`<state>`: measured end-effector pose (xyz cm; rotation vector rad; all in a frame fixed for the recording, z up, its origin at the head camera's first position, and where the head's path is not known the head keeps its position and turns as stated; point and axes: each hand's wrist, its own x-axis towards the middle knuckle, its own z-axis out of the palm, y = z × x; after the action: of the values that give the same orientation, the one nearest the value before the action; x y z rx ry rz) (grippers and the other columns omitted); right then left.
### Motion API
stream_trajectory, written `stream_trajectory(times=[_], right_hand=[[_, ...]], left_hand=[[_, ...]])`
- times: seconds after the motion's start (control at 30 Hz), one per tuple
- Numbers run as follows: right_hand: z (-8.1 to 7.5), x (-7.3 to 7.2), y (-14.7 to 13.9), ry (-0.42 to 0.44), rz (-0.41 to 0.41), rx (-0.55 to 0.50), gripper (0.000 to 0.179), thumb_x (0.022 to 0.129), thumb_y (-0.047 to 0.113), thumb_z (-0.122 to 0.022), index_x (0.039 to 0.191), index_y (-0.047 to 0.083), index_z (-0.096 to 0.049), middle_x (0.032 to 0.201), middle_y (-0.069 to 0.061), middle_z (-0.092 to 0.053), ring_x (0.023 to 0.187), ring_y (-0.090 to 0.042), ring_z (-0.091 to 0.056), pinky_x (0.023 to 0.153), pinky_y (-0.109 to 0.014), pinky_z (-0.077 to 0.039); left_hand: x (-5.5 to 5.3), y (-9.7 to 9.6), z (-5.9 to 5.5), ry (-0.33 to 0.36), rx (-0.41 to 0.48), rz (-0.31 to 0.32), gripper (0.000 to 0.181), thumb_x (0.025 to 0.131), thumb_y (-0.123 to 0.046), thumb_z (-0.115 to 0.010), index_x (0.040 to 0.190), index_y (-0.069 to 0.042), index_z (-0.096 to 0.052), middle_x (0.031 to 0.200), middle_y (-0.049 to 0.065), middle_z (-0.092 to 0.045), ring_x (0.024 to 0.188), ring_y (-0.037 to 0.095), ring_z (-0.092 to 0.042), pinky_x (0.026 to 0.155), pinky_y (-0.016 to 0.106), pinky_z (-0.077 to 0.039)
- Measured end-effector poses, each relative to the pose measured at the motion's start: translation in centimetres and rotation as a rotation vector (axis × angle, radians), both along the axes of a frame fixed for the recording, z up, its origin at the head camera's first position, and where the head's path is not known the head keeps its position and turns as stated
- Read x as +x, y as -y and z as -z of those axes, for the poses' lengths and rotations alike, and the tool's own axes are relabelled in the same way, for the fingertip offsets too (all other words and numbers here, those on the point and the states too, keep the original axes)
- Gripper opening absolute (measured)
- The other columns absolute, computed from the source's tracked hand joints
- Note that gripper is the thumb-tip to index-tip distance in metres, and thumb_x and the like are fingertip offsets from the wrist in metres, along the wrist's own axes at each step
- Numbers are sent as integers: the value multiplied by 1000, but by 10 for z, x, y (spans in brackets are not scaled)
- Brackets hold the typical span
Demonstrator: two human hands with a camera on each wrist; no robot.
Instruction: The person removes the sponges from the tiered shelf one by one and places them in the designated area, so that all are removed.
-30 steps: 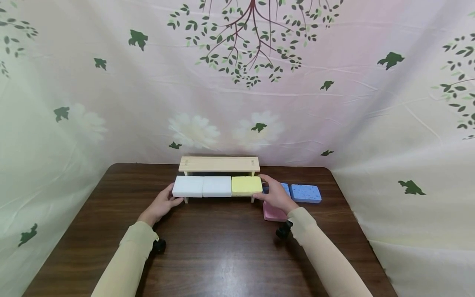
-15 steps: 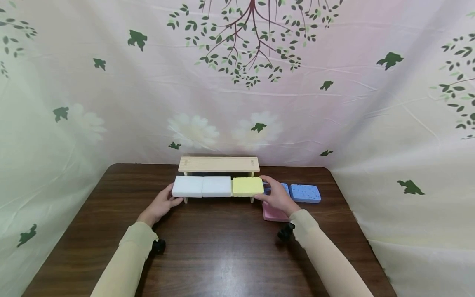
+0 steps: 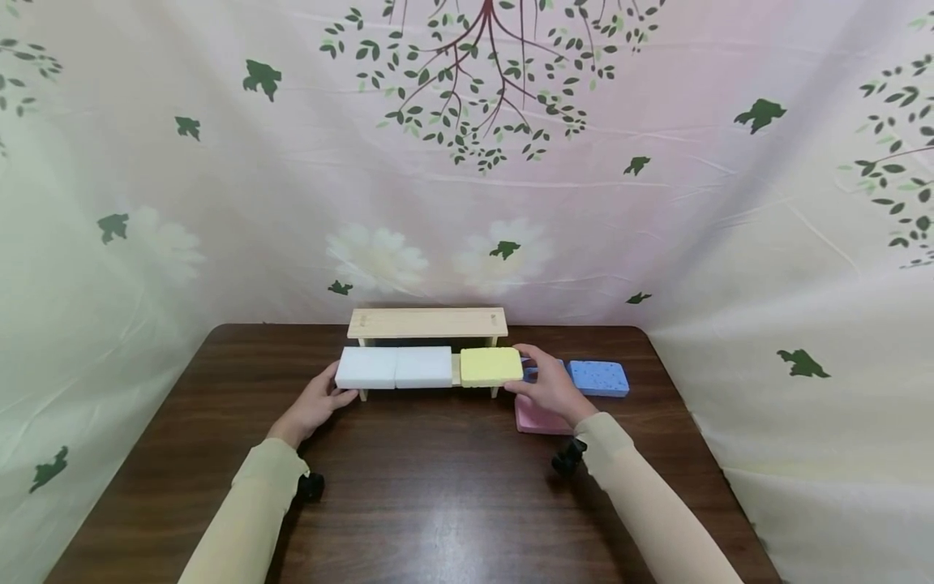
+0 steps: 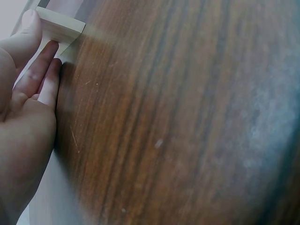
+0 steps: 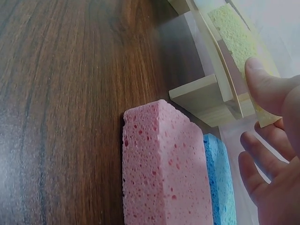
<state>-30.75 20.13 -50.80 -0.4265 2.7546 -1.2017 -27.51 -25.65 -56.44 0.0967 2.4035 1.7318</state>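
At the right end of the wooden shelf, my right hand pinched the yellow sponge by its outer end, thumb on the side nearer me and index finger on the far side; the other fingers were loosely bent and apart from it. That sponge lay flat above the shelf's lower board, its outer end past the shelf's right leg; whether its whole underside met the wood I could not tell. A narrow strip of bare board separated it from the right white block, which sat against the left white block along the shelf's left part.

At the shelf's left end was my left hand, thumb and fingers parted and fairly straight, just beside the left white block's outer end. How firmly it pressed there I could not tell.

Just right of the shelf, a pink sponge lay partly under my right forearm in the head view. Beyond it was a near blue sponge, mostly covered by my hand there, and farther right of the shelf a far blue sponge. All rested on the dark wood-grained table; behind the shelf hung a pale cloth printed with leaves, birds and daisies.
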Motion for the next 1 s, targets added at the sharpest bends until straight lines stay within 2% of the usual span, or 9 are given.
stream_trajectory(times=[0.27, 0.43, 0.73, 1.0], right_hand=[[-3, 2, -4, -42, 2, 30, 78, 90, 30, -87, 155, 11, -48, 151, -14, -55, 127, -37, -61, 101, -55, -55], [-1, 4, -7, -45, 0, 33, 78, 90, 29, -87, 155, 11, -47, 153, -13, -52, 129, -36, -59, 103, -55, -54], [-2, 10, -18, -50, 0, 47, 80, 89, 34, -86, 155, 13, -47, 155, -13, -52, 129, -36, -58, 104, -56, -53], [-2, 14, -25, -65, 5, 70, 80, 90, 35, -86, 155, 11, -48, 153, -16, -53, 129, -37, -58, 104, -57, -53]], left_hand=[[0, 1, 1, -3, 12, 4, 81, 102, -7, -69, 167, -6, -21, 172, 22, -23, 159, 42, -17, 125, 60, -23], [2, 0, -3, -5, 20, 8, 80, 102, -4, -67, 167, -3, -20, 171, 25, -23, 158, 44, -18, 125, 60, -23], [-2, 2, 5, -11, 11, 2, 80, 102, -3, -67, 167, -4, -20, 171, 24, -23, 158, 43, -19, 125, 59, -23], [-3, 2, 4, 1, -2, 1, 79, 102, -5, -67, 167, -4, -21, 171, 24, -24, 158, 44, -20, 125, 60, -24]])
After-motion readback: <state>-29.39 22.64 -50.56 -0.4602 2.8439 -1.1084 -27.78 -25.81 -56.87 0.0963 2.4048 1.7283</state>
